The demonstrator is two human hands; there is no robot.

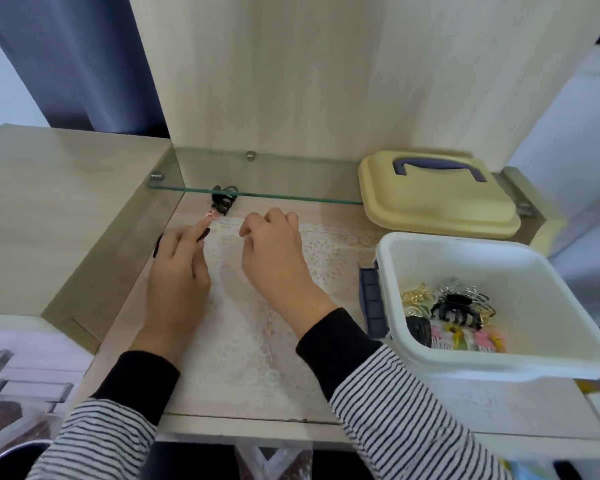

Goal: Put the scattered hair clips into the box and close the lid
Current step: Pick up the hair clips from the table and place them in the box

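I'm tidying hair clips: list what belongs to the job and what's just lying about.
Job: black plastic claw clip, white plastic box, pale yellow lid with blue handle, left hand, right hand.
Lying about: white lace doily, clear glass shelf.

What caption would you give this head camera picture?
Left hand reaches toward a black claw clip; white box open, yellow lid off.

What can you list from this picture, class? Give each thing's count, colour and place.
box: one, white, on the right, lid off
hair clips: several, mixed colours, heaped in the box
lid: one, yellow with blue handle, behind the box
claw clip: one, black, under the glass shelf's front edge
glass shelf: one, clear, at the back
lace mat: one, white, under the hands
left hand: forefinger stretched toward the claw clip
right hand: fingers curled, over the mat
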